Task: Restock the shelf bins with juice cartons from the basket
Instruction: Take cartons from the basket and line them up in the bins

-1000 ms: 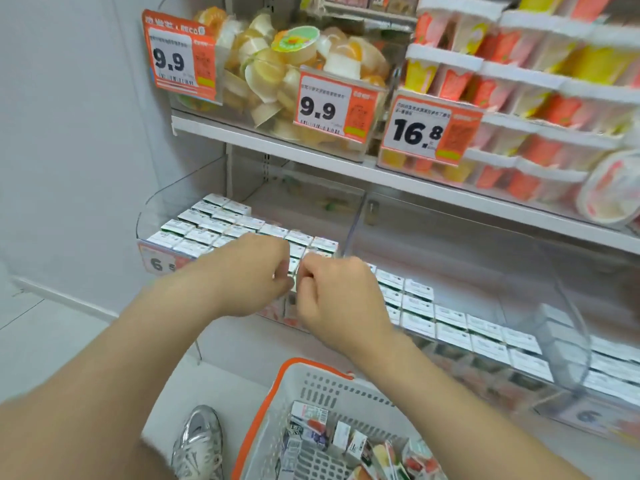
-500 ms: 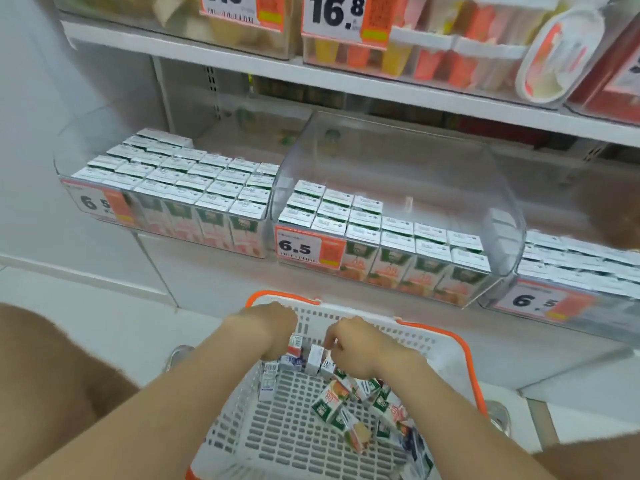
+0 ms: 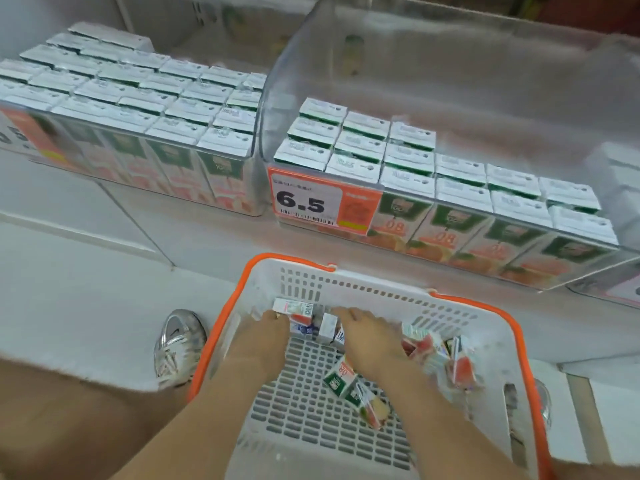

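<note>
White shelving and pale floor fill the frame, with the basket point(image 3: 485, 308) low in the centre. Loose juice cartons point(image 3: 337, 379) lie tumbled on its slotted bottom, some at the far wall and some toward the right side. They look light and stiff, small boxes with slick printed faces. I judge the flat sides the best place to pinch, since a squeeze on a corner could dent one.

My left hand point(image 3: 273, 323) grips a barcoded carton point(image 3: 294, 308) at the basket's far wall. My right hand point(image 3: 367, 337) lies just beside it, fingers bent down over a white carton point(image 3: 327, 329); whether it has closed on it I cannot tell.

At upper right the middle bin point(image 3: 519, 98) has bare room behind its rows. At upper left the left bin point(image 3: 254, 157) looks full.
</note>
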Action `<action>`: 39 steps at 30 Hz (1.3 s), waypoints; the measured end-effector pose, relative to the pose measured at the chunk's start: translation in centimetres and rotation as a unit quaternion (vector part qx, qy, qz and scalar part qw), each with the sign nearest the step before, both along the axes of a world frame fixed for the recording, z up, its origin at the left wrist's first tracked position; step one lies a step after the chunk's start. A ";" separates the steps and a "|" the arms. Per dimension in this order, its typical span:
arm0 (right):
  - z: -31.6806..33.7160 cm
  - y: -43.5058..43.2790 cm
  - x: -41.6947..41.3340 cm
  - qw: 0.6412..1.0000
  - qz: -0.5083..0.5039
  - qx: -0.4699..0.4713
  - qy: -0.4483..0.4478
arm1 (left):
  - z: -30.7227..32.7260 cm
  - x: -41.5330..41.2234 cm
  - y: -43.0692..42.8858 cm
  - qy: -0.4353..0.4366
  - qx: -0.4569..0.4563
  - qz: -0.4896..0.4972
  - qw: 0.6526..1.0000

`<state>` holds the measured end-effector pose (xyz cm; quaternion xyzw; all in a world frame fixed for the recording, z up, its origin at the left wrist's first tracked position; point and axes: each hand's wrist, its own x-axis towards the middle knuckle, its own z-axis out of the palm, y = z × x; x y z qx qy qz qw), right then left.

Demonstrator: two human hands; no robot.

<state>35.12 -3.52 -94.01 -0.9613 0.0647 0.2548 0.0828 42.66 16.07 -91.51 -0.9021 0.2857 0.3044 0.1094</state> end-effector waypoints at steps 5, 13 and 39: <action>-4.4 2.3 0.1 0.998 -0.041 -0.024 -0.036 | -2.3 -0.6 -1.1 0.053 -0.101 0.065 0.991; -5.7 2.5 1.3 0.995 -0.071 0.018 -0.063 | -3.5 -1.2 -2.1 0.065 -0.165 0.103 0.979; 23.3 0.0 -3.5 0.976 -0.026 0.200 -0.088 | 19.3 -1.0 -0.3 0.222 -0.389 0.140 0.883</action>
